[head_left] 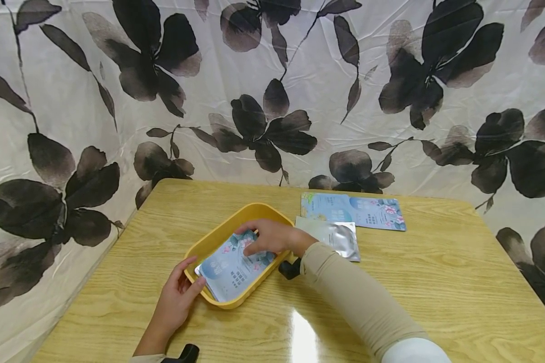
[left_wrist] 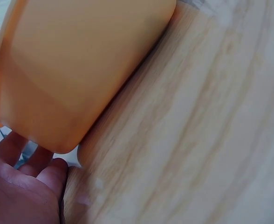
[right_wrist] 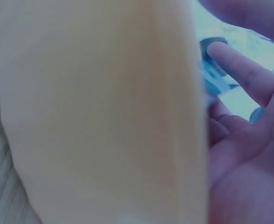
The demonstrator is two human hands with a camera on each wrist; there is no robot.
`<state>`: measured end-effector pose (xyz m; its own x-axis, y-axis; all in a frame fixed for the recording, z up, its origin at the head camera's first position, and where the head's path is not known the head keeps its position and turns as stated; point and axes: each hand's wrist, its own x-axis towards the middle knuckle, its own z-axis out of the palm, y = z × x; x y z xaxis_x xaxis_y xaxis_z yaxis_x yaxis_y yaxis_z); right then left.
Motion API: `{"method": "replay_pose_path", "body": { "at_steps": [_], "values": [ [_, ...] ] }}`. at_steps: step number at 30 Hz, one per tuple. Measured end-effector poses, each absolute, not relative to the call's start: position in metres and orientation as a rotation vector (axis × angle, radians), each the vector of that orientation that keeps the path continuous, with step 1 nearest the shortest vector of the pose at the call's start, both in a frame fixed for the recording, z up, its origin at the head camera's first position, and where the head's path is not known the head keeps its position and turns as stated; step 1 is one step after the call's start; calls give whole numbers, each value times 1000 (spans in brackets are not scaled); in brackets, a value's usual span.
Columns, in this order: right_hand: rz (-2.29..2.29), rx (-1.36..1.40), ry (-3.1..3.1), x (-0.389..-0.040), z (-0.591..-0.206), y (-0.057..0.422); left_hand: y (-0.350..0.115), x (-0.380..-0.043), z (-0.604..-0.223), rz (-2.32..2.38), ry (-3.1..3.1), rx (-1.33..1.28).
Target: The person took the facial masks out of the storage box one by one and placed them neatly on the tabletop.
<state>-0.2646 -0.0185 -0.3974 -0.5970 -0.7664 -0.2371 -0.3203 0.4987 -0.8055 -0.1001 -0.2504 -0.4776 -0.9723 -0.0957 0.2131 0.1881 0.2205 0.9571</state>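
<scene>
A yellow plastic basket (head_left: 236, 304) sits on the table, holding light blue sheet-mask packets (head_left: 232, 275) printed with pink flowers. My left hand (head_left: 176, 297) grips its near-left end, thumb at the rim. In the left wrist view, curled fingers (left_wrist: 37, 163) lie along the outer side of that end. Reaching over the opposite rim, my right hand (head_left: 272, 237) is above the top packet, thumb and fingers spread apart. The right wrist view shows the basket wall (right_wrist: 104, 112) covering part of this hand, with nothing between thumb and forefinger.
Two blue flowered packets (head_left: 377, 213) lie overlapping near the table's back edge. In front of them is a silver and pale packet (head_left: 342, 239), partly behind my right wrist. A floral cloth (head_left: 263, 166) hangs behind the wooden table (head_left: 436, 282).
</scene>
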Motion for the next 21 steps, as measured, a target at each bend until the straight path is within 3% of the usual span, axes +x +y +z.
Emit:
{"method": "replay_pose_path", "body": {
  "at_steps": [21],
  "values": [
    [-964, -988, 2140, -246, -392, -23, -250, -100, -476, -1828, -2282, -78]
  ]
}}
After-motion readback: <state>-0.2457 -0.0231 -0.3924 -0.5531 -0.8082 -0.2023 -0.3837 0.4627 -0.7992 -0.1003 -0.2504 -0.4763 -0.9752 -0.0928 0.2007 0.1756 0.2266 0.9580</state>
